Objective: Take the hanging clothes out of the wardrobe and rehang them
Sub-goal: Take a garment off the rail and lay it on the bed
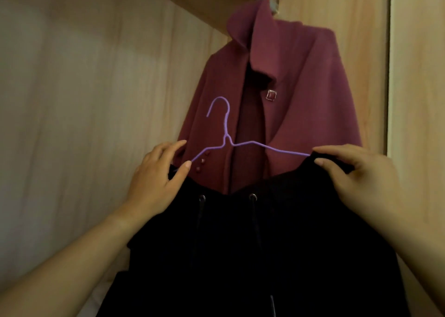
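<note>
no readable labels | thin purple wire hanger [243, 143] in black drawstring hoodie [252, 244], just in front of hanging maroon coat [301, 100] | left hand [156, 184] and right hand [361, 177] pinch the hoodie's shoulders shut

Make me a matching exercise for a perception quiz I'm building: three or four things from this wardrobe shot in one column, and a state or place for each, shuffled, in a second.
Things:
1. purple wire hanger
2. maroon coat
3. black hoodie
4. right hand

States:
A. hanging from the rail at the top
B. gripping the dark fabric at one shoulder
C. hook free in the air, on no rail
D. held up in front, drawstrings dangling

Pairs: 1-C, 2-A, 3-D, 4-B
</note>
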`<control>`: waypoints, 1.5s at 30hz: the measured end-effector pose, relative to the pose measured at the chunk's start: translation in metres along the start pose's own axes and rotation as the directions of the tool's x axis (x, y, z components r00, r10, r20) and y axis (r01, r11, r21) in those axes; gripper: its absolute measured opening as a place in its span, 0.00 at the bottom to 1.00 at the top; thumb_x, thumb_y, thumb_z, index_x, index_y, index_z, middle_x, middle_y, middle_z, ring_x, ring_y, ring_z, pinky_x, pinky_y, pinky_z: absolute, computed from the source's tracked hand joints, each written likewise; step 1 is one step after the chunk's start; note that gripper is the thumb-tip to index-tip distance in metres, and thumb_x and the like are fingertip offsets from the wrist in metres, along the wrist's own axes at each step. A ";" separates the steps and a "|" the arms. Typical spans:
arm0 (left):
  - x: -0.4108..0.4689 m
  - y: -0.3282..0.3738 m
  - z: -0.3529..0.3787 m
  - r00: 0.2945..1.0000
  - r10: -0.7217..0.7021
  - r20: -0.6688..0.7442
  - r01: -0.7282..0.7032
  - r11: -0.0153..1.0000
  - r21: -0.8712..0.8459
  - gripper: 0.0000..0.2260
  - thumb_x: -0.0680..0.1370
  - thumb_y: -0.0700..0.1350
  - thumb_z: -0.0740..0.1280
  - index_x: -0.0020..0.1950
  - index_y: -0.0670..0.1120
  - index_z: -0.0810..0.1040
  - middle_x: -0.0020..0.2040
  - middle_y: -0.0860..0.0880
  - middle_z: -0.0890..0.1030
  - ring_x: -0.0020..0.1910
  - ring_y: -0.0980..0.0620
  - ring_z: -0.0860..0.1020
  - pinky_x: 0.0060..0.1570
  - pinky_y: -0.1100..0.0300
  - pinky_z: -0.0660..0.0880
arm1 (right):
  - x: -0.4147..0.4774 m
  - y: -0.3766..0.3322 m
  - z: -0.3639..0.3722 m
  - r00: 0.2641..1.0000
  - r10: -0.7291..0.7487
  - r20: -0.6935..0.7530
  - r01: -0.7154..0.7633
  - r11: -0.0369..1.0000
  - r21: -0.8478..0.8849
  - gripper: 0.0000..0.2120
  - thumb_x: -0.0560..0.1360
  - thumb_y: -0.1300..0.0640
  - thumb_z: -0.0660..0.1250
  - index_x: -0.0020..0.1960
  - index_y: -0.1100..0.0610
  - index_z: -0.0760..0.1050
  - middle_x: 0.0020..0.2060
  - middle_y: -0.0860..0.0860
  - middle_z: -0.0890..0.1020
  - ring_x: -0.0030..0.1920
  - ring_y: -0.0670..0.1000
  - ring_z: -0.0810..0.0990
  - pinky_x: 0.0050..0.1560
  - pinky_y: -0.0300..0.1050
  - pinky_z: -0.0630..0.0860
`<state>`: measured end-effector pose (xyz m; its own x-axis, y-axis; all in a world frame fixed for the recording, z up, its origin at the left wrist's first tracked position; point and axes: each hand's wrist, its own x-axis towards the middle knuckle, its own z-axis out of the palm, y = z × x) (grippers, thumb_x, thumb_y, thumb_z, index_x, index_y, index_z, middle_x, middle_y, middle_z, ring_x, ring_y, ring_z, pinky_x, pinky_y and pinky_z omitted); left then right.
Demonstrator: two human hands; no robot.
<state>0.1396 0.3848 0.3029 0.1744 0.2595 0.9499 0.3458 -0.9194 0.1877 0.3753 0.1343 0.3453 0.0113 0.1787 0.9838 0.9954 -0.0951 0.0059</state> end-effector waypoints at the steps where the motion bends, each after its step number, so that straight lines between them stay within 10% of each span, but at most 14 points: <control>1: -0.006 -0.007 -0.001 0.998 -0.018 0.063 0.018 1.000 0.001 0.28 0.74 0.64 0.50 0.70 0.52 0.68 0.66 0.49 0.72 0.64 0.49 0.71 0.62 0.52 0.69 | -0.012 -0.003 -0.003 1.000 0.007 -0.005 -0.007 1.000 0.000 0.07 0.73 0.53 0.69 0.51 0.47 0.81 0.43 0.42 0.82 0.43 0.44 0.79 0.44 0.35 0.71; 12: -0.117 0.010 0.000 0.929 0.185 0.321 -0.113 0.967 -0.230 0.20 0.76 0.60 0.53 0.53 0.51 0.78 0.42 0.58 0.74 0.39 0.57 0.74 0.35 0.67 0.67 | -0.146 -0.050 -0.088 0.956 0.282 0.075 -0.267 0.949 -0.170 0.08 0.73 0.58 0.69 0.52 0.53 0.81 0.45 0.45 0.81 0.47 0.40 0.76 0.49 0.23 0.67; 18: -0.193 0.074 0.010 0.909 0.246 0.338 -0.083 0.899 -0.430 0.17 0.77 0.58 0.56 0.49 0.49 0.79 0.39 0.55 0.75 0.34 0.55 0.75 0.30 0.54 0.73 | -0.222 -0.081 -0.171 0.893 0.444 0.066 -0.400 0.853 -0.336 0.08 0.73 0.58 0.69 0.52 0.54 0.82 0.43 0.46 0.81 0.46 0.40 0.77 0.49 0.24 0.67; 25: -0.229 0.195 0.011 0.892 0.350 0.286 -0.107 0.779 -0.618 0.12 0.77 0.55 0.60 0.48 0.51 0.80 0.38 0.55 0.76 0.34 0.53 0.76 0.30 0.56 0.73 | -0.272 -0.104 -0.301 0.870 0.480 -0.116 -0.467 0.726 -0.504 0.07 0.74 0.60 0.69 0.51 0.55 0.81 0.43 0.47 0.81 0.47 0.28 0.74 0.52 0.27 0.69; 32: -0.290 0.334 0.013 0.799 0.526 0.292 -0.128 0.623 -0.772 0.10 0.78 0.50 0.64 0.49 0.47 0.81 0.42 0.52 0.80 0.39 0.51 0.77 0.33 0.60 0.69 | -0.362 -0.128 -0.438 0.780 0.554 -0.291 -0.601 0.535 -0.594 0.09 0.75 0.57 0.67 0.53 0.57 0.81 0.47 0.46 0.80 0.49 0.43 0.78 0.55 0.34 0.72; 45: -0.414 0.622 -0.047 0.629 0.748 0.210 -0.096 0.342 -0.935 0.14 0.78 0.57 0.58 0.49 0.52 0.80 0.40 0.55 0.75 0.39 0.47 0.76 0.36 0.49 0.75 | -0.506 -0.208 -0.704 0.560 0.576 -0.595 -0.799 0.186 -0.571 0.07 0.75 0.59 0.68 0.52 0.54 0.81 0.47 0.45 0.81 0.49 0.34 0.77 0.56 0.34 0.71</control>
<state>0.2392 -0.3085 0.0383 0.5618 -0.4627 0.6858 -0.7601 -0.6159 0.2071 0.0958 -0.6261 -0.0281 0.5234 -0.5378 0.6609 0.1224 -0.7201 -0.6829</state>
